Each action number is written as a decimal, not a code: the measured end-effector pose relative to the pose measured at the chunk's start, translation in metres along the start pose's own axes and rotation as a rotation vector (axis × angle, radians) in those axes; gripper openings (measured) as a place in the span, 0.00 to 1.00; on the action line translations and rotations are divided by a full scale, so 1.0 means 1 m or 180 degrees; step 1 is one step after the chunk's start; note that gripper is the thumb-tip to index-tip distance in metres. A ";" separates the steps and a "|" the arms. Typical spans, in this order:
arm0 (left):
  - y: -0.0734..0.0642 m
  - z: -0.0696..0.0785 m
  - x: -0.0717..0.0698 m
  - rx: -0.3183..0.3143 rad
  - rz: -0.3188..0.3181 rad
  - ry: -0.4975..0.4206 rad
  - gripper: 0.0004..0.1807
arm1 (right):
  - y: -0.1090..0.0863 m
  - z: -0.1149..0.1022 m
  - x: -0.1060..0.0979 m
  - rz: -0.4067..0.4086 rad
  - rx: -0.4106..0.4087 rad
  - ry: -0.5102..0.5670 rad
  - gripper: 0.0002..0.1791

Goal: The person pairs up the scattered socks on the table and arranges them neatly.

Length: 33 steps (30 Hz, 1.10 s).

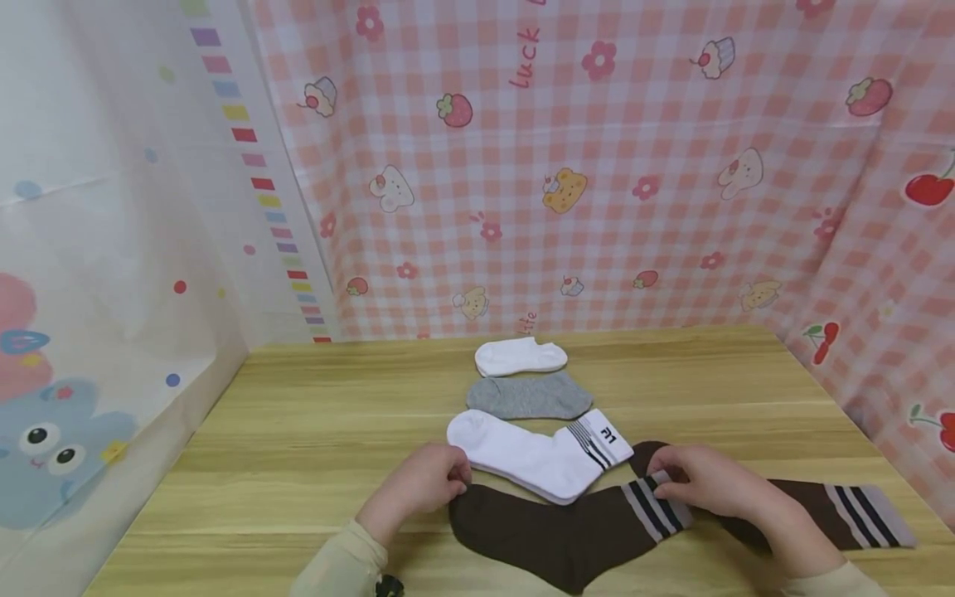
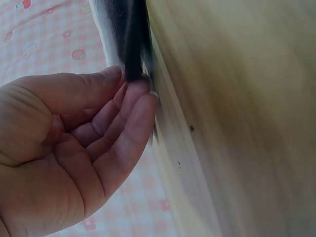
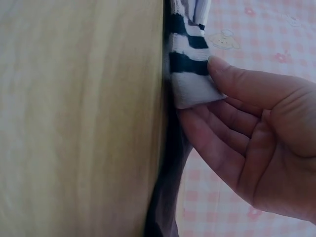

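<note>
A dark brown sock (image 1: pixel 537 531) with a black-and-grey striped cuff lies stretched across the near part of the table. My left hand (image 1: pixel 429 481) pinches its toe end; the left wrist view shows thumb and fingertips meeting on the dark cloth (image 2: pixel 129 44). At the other end my right hand (image 1: pixel 709 481) pinches the striped cuff (image 3: pixel 190 64) between thumb and fingers. Another brown sock (image 1: pixel 809 506) with the same stripes lies at the right, partly hidden beneath my right hand and forearm. Just beyond the held sock lies a white sock (image 1: pixel 522 456) with black cuff stripes.
A grey ankle sock (image 1: pixel 530 396) and a white ankle sock (image 1: pixel 518 356) lie farther back in the same column. The wooden table (image 1: pixel 313 431) ends at a pink checked cloth (image 1: pixel 492 166) behind and a pale printed curtain (image 1: pixel 127 249) at left.
</note>
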<state>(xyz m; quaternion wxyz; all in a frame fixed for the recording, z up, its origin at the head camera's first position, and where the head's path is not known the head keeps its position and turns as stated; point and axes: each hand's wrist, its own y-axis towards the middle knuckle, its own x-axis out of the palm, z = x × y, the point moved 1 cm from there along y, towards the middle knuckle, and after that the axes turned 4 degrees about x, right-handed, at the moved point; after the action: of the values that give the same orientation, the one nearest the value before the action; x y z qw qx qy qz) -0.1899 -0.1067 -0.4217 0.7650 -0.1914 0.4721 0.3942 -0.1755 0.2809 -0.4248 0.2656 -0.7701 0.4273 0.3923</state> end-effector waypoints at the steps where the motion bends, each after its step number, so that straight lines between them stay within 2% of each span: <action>1: 0.000 0.000 0.000 -0.0007 0.0009 0.0002 0.06 | 0.000 0.000 0.000 0.0012 -0.0013 -0.0002 0.07; 5: -0.002 0.000 -0.001 -0.0056 0.0037 0.0004 0.07 | -0.001 0.000 -0.001 0.0066 -0.0018 0.0035 0.08; 15: -0.003 -0.001 0.001 -0.0061 -0.0046 0.0079 0.10 | 0.000 0.001 0.003 0.0271 -0.0158 -0.0177 0.09; 27: -0.005 -0.002 -0.002 -0.0211 -0.0115 0.0005 0.10 | 0.003 -0.003 0.003 0.0250 -0.0211 -0.0214 0.10; 33: -0.005 -0.003 -0.004 -0.0207 -0.0052 0.0024 0.09 | 0.003 -0.002 0.002 0.0254 -0.0195 -0.0190 0.09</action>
<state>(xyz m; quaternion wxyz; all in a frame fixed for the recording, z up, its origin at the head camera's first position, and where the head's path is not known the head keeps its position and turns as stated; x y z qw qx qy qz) -0.1888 -0.1134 -0.4201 0.7597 -0.2214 0.4603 0.4023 -0.1770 0.2768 -0.4255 0.2385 -0.7482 0.4374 0.4383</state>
